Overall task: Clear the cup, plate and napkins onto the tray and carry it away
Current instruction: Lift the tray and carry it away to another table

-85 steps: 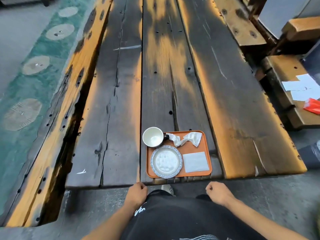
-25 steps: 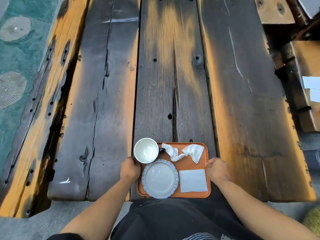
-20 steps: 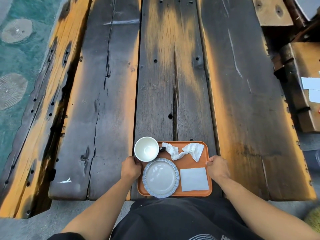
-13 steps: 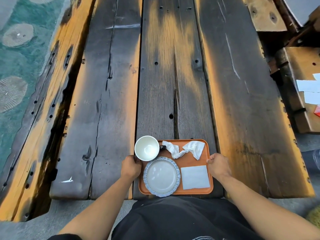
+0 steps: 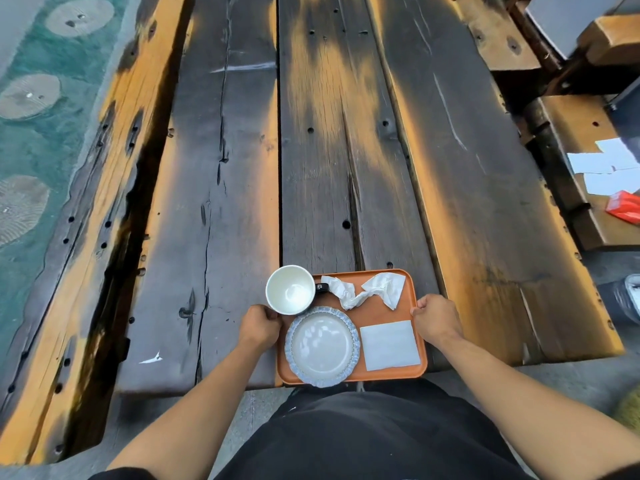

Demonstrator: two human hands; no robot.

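An orange tray [image 5: 375,311] sits at the near edge of the dark plank table [image 5: 311,168]. On it stand a white cup [image 5: 290,289] at the far left corner, a blue-rimmed plate [image 5: 322,346] at the near left, a crumpled napkin [image 5: 367,292] at the far right and a flat folded napkin [image 5: 389,345] at the near right. My left hand [image 5: 259,327] grips the tray's left edge beside the cup. My right hand [image 5: 436,318] grips the tray's right edge.
A wooden bench [image 5: 86,220] runs along the table's left side, with green floor beyond. At the right, a lower wooden surface [image 5: 588,140] holds white papers [image 5: 609,168] and a red packet [image 5: 625,211]. A person's shoe [image 5: 623,299] shows at the right edge.
My hands rose from beside my body and took hold of the tray's two side edges. Over the last second the tray has stayed in place on the table.
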